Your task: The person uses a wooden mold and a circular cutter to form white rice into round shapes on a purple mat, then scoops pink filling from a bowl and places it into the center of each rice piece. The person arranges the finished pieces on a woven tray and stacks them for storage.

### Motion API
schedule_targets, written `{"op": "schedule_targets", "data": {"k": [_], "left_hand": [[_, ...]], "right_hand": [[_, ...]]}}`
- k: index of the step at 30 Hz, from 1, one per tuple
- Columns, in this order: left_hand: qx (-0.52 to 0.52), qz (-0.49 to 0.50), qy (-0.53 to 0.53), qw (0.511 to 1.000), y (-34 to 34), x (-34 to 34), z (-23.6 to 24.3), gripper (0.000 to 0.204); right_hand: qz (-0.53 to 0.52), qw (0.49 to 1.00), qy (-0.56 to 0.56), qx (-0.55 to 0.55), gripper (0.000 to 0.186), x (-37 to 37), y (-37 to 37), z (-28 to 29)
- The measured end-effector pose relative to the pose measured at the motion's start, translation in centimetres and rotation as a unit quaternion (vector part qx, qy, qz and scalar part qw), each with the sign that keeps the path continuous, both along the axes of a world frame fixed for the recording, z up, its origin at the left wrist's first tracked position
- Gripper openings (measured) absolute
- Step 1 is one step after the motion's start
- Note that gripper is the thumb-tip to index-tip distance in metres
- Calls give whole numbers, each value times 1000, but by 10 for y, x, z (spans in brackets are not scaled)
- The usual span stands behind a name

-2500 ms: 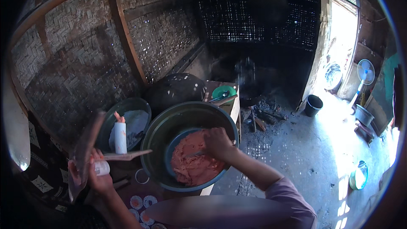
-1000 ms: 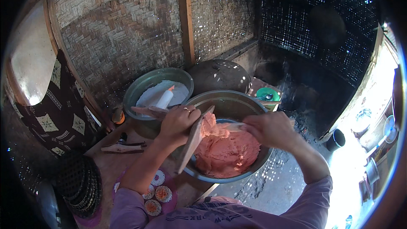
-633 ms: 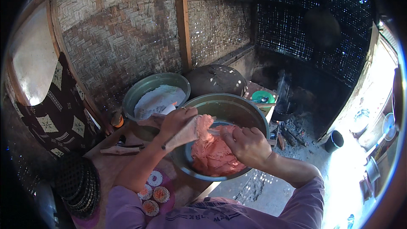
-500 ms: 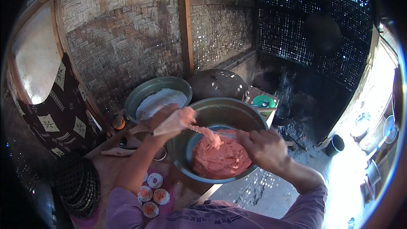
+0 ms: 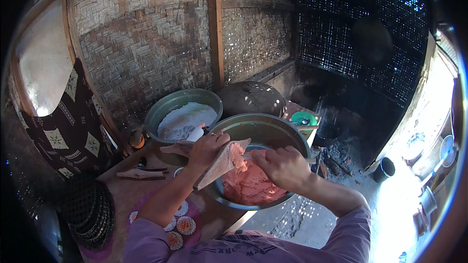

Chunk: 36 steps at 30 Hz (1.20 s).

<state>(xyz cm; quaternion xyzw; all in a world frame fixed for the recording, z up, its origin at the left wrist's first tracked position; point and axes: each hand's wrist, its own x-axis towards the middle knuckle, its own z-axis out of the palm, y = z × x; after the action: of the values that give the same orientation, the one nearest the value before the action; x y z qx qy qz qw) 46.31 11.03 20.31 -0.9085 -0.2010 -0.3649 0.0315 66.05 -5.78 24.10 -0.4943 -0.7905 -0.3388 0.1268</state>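
Note:
My left hand [image 5: 208, 153], wearing a ring, grips a wooden board tool [image 5: 214, 170] tilted over the left side of a big green basin [image 5: 243, 122], with pink paste [image 5: 238, 153] on the board's face. A white cylinder [image 5: 195, 134] shows just behind that hand, partly hidden. My right hand [image 5: 282, 165] is closed on a pale flat utensil [image 5: 251, 157], its end at the paste by the board. More pink paste [image 5: 251, 185] fills the basin's bottom. To the left, another green basin [image 5: 161, 97] holds white powder [image 5: 183, 119].
A pink plate [image 5: 191, 234] with round white and orange pieces lies below my left arm, beside stacked dark woven trays [image 5: 87, 214] and wooden pieces [image 5: 139, 173]. Behind are a dark dome [image 5: 248, 97] and green bowl [image 5: 303, 118]. Firewood [image 5: 336, 160] and a bucket [image 5: 383, 169] are on the floor.
My left hand has come up from the lower left to over the basin with the board. My right hand has lifted paste from the basin to the board. The view has swung rightward, then steadied.

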Motion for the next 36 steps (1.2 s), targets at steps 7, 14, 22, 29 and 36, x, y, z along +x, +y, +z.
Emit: {"op": "schedule_targets", "data": {"k": [7,14,22,29,36], "left_hand": [[14,164,-52,985,13,-36,37,22],[-7,75,-154,985,-6,2,34,34],[-2,105,-186,977,21,-9,34,27],[53,96,-142,984,39,10,22,30],[70,135,-121,981,60,-31,26,31]], "right_hand": [[-102,970,214,58,26,16,-25,12],[140,847,512,21,48,-52,41,-47],[45,751,627,-203,34,-15,25,-63],[74,734,639,-220,34,-28,31,-82],[-48,885,434,-160,33,21,17,-69]]}}
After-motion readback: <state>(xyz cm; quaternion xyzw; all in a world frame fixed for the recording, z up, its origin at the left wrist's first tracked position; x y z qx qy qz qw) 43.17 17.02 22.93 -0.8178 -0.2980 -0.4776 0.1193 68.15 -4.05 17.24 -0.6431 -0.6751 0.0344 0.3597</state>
